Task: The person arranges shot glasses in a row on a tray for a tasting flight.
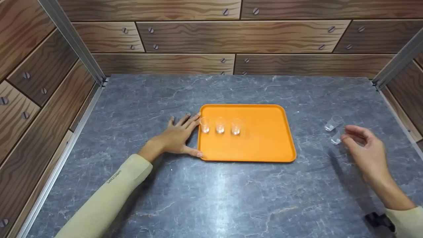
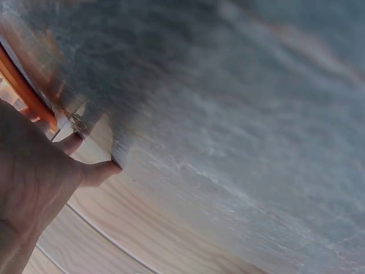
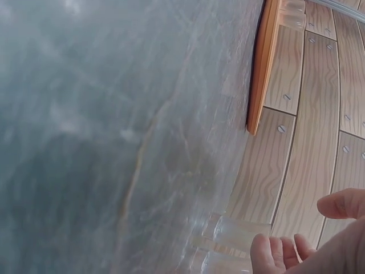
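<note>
L hand (image 1: 173, 138) is spread, grasping nothing: fingertips + thumb at the 9 o'clock edge of the orange tray (image 1: 264, 145), prob. to stop it sliding. Row of 3 clear cups (image 1: 220, 129) sits on it, 9 o'clock rim to just short of ctr, gaps prob. for finger room. Off-tray at 3 o'clock, near cup (image 1: 336, 138) + far cup (image 1: 332, 123) stand close together on the tabletop (image 1: 158, 198), handy for R hand (image 1: 368, 152). That one's bent but released: R wrist view has thumb well apart from fingers, nothing btwn. Near cup's at its 10 o'clock; can't tell if fingertips touch.

Hard to see: clear rims fade into bg; L wrist view cuts off most of tray; R wrist view crops one loose cup. Black thing (image 1: 380, 220) by R cuff (image 1: 404, 221) too blurry to ID.
</note>
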A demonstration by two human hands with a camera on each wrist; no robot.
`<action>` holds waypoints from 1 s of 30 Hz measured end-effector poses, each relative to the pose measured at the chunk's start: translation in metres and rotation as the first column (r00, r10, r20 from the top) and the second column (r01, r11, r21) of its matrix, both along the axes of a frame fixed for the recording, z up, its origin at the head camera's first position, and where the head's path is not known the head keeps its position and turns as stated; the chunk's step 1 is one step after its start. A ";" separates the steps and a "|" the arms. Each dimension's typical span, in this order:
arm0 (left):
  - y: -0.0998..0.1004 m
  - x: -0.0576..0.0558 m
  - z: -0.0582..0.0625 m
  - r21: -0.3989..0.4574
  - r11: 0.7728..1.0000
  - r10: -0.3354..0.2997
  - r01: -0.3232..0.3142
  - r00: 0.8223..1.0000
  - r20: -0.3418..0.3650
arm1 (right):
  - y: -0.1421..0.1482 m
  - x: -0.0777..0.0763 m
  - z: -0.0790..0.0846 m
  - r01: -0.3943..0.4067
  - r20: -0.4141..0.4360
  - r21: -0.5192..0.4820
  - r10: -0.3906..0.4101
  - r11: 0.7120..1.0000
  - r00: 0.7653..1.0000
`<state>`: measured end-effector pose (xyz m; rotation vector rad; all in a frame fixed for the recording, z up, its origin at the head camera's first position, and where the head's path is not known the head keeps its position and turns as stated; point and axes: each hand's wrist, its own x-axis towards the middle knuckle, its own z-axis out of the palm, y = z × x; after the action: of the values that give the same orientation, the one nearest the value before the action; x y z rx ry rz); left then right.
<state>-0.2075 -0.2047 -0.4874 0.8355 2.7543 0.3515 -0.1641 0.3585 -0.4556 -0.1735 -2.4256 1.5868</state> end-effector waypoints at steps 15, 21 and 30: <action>0.000 0.001 0.001 -0.002 1.000 0.002 -0.002 1.000 -0.009 | 0.001 0.002 -0.001 0.000 0.011 0.125 -0.002 0.992 1.000; 0.000 0.001 0.001 -0.006 1.000 0.008 -0.008 1.000 -0.004 | 0.004 0.002 -0.003 -0.009 0.013 0.138 0.007 0.990 1.000; 0.000 0.000 0.000 -0.013 1.000 0.006 -0.006 1.000 0.007 | 0.007 0.000 -0.004 -0.066 0.103 0.217 0.045 0.974 0.994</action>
<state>-0.2077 -0.2043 -0.4874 0.8215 2.7506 0.3363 -0.1641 0.3656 -0.4597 -0.1473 -2.6816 1.3453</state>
